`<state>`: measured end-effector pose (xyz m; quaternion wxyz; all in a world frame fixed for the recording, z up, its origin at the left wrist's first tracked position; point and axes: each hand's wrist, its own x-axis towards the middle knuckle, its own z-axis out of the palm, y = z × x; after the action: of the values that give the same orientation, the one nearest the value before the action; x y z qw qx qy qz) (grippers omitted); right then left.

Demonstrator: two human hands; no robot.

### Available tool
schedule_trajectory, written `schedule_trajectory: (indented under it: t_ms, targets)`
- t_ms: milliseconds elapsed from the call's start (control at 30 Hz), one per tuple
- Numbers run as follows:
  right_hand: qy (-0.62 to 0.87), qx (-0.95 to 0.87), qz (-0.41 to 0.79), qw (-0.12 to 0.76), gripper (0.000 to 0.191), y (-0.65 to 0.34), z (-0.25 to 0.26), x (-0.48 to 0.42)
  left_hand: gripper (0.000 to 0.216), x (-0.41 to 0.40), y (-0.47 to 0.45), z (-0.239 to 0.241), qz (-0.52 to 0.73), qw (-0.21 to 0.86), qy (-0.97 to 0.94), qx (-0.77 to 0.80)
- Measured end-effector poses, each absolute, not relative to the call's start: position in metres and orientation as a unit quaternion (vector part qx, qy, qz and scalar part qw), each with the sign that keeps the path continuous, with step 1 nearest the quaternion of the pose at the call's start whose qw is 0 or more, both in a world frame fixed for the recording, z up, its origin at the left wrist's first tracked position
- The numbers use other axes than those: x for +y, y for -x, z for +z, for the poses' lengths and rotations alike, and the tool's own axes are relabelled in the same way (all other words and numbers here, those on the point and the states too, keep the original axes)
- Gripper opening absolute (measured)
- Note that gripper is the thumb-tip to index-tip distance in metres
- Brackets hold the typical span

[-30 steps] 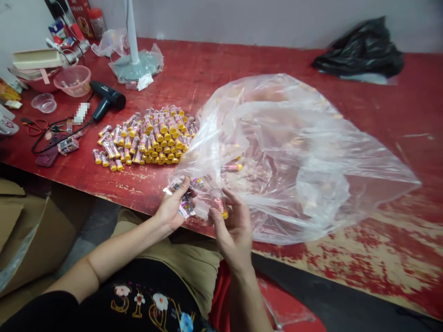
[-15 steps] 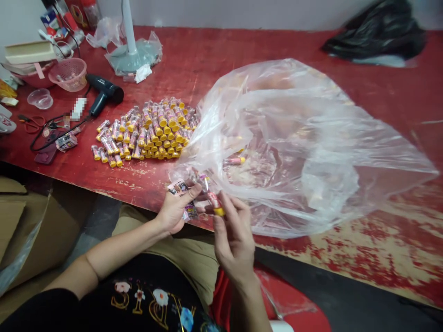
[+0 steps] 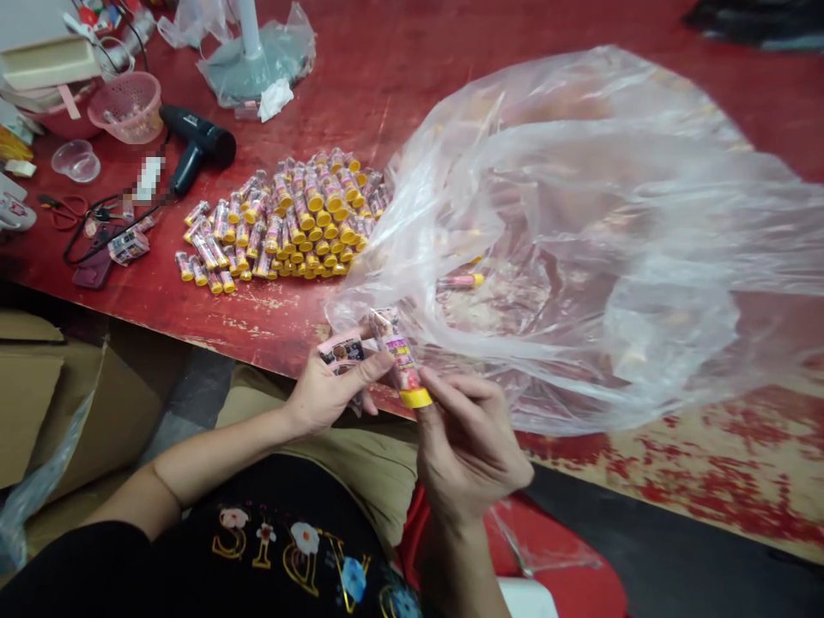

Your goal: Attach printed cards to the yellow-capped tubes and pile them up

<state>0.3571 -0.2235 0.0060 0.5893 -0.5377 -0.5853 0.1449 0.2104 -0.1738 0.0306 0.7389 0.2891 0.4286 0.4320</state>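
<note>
"Yellow-capped tube (image 3: 402,365): where?"

"I see it by the near edge of the red table (image 3: 438,51). My right hand (image 3: 473,438) pinches its cap (image 3: 415,398); my left hand (image 3: 330,390) grips printed wrappers (image 3: 341,352), thumb against the tube."

Tube (image 3: 404,371): pink-purple label (image 3: 400,347), yellow cap (image 3: 416,398). Tabletop (image 3: 399,51) red, patchily tan. Basket (image 3: 135,130) pink.

We look across a broad worktable (image 3: 386,69) painted red, its finish scuffed and worn to pale tan along the near right edge. Below that edge we see a dark grey floor (image 3: 657,554) and, at lower right, a rounded red seat (image 3: 583,566). An open cardboard box (image 3: 32,416) fills our lower left. Soft light gives the tabletop a faint sheen.
</note>
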Motion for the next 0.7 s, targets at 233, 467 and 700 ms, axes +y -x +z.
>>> schedule_trajectory:
  t_ms: [233, 467, 700]
  targets:
    - [0.535, -0.577, 0.137, 0.602, 0.045, -0.351, 0.013, -0.219, 0.066, -0.182, -0.207, 0.046, 0.442, 0.730, -0.282, 0.438]
    - [0.545, -0.568, 0.096, 0.610, 0.035, -0.350, 0.013, -0.218, 0.080, -0.188, -0.205, 0.046, 0.457, 0.725, -0.246, 0.453]
    - [0.568, -0.555, 0.080, 0.602, 0.026, -0.348, 0.008, -0.221, 0.078, -0.187, -0.204, 0.043, 0.442, 0.720, -0.296, 0.445]
